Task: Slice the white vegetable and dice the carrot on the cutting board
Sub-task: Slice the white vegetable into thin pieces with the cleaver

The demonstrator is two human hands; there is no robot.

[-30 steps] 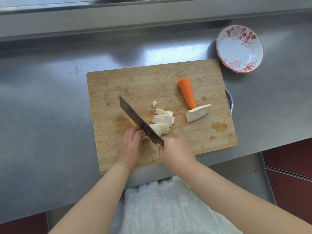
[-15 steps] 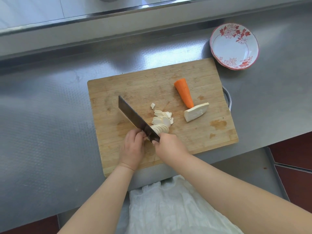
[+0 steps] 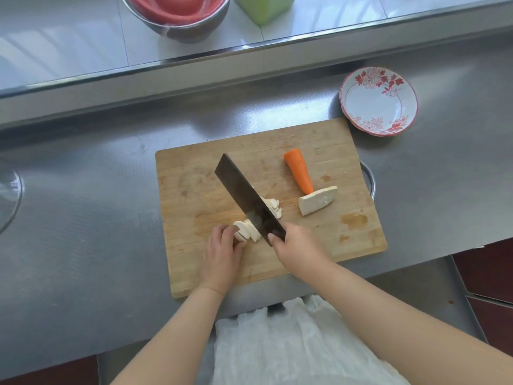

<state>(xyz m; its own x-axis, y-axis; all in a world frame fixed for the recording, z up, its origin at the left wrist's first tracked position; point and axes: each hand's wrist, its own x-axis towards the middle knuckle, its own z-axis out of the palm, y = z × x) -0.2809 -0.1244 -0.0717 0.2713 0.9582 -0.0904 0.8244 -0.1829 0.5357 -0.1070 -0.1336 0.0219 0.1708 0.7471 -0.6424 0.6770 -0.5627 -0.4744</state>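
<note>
A wooden cutting board point(image 3: 194, 190) lies on the steel counter. My right hand point(image 3: 298, 244) grips the handle of a dark cleaver point(image 3: 244, 194), its blade tilted over the board. My left hand point(image 3: 223, 250) holds a fanned stack of white vegetable slices point(image 3: 244, 230) on the blade's left. More white slices point(image 3: 273, 205) lie to the right of the blade. A carrot piece point(image 3: 299, 170) and an uncut white vegetable chunk point(image 3: 317, 201) rest further right on the board.
A red-flowered white plate point(image 3: 379, 100) sits past the board's far right corner. A metal rim point(image 3: 370, 179) pokes out under the board's right edge. On the raised back ledge stand a steel bowl with red contents point(image 3: 177, 12) and a green container point(image 3: 263, 6).
The cleaver blade has tilted and lifted, showing its flat side. A stack of slices now lies on its left under my left hand. The view has shifted back, showing the ledge.
</note>
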